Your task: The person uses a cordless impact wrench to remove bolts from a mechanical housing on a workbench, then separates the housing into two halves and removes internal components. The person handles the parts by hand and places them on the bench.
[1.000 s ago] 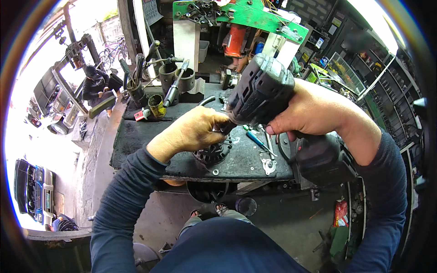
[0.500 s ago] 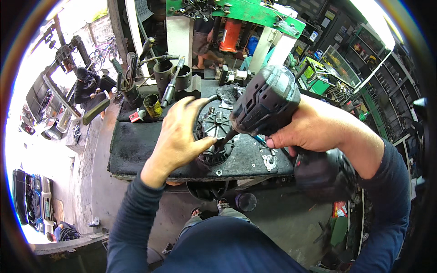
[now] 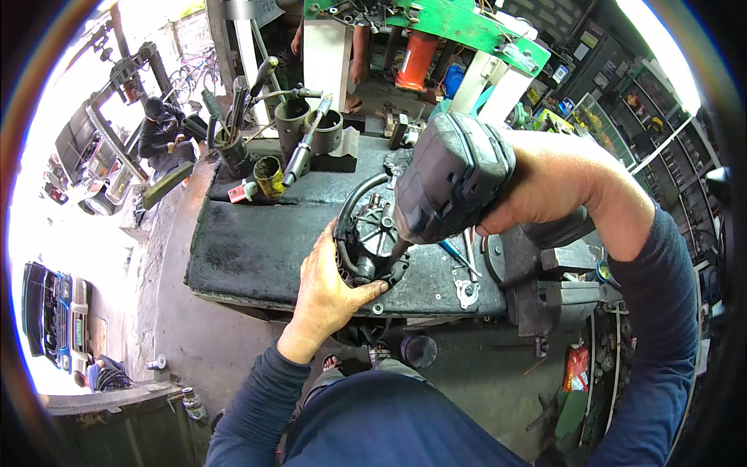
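My right hand (image 3: 537, 183) is wrapped round the grip of a black cordless impact driver (image 3: 450, 180). The tool's dark shaft (image 3: 398, 254) points down at the rim of a round metal housing (image 3: 377, 227) with spoke-like ribs. My left hand (image 3: 325, 289) grips the housing's near left edge, thumb along the front and fingers at the side. A thick black hose (image 3: 359, 193) curves over the housing's far left side. The tool hides the housing's right part, and whether its tip meets a bolt cannot be made out.
The housing rests on a dark workbench (image 3: 249, 253). To the right stand a bench vise (image 3: 562, 284), a blue-handled tool (image 3: 451, 251) and a small metal plate (image 3: 467, 293). Tool-filled cups (image 3: 233, 156) and a yellow can (image 3: 269, 177) stand back left. A person in dark clothes (image 3: 165, 140) sits beyond.
My left hand has come down from above the housing and closed on its near left edge. The impact driver still points at the housing, tilted differently. The view has shifted a little.
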